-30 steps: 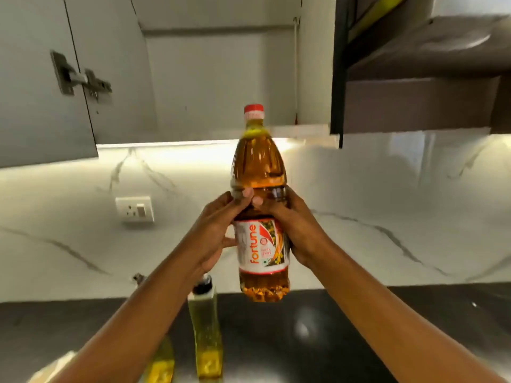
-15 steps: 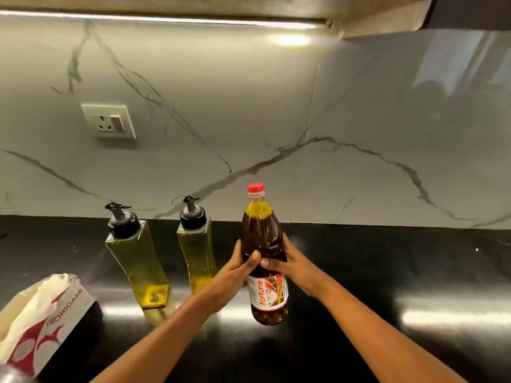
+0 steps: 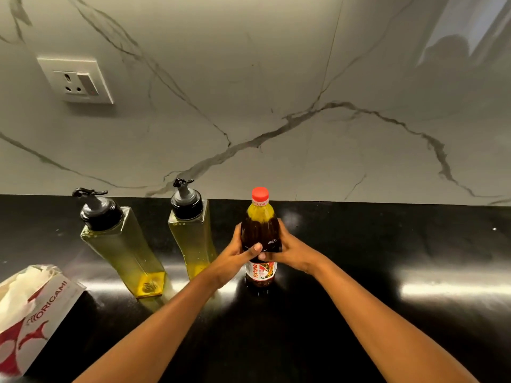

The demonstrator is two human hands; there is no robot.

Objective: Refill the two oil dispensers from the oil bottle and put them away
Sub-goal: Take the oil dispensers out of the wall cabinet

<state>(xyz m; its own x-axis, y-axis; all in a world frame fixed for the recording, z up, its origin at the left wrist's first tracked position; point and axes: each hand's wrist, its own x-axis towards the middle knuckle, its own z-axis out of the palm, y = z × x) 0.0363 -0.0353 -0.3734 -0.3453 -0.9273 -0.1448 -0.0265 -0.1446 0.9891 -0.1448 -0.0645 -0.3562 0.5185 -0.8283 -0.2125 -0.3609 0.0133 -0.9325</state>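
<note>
A red cap (image 3: 260,194) is crowning the oil bottle (image 3: 260,233), which is showing dark amber above a white, red and yellow label (image 3: 260,273). The left dispenser (image 3: 121,250) and right dispenser (image 3: 193,239) are glowing yellow-green under black collars and grey spouts. Grey veins are crossing the white marble wall (image 3: 276,78) behind the glossy black tabletop (image 3: 387,244), and a white box (image 3: 36,308) is displaying red lettering.

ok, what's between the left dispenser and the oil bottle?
Head view: the second dispenser stands between the left dispenser and the oil bottle.
</note>
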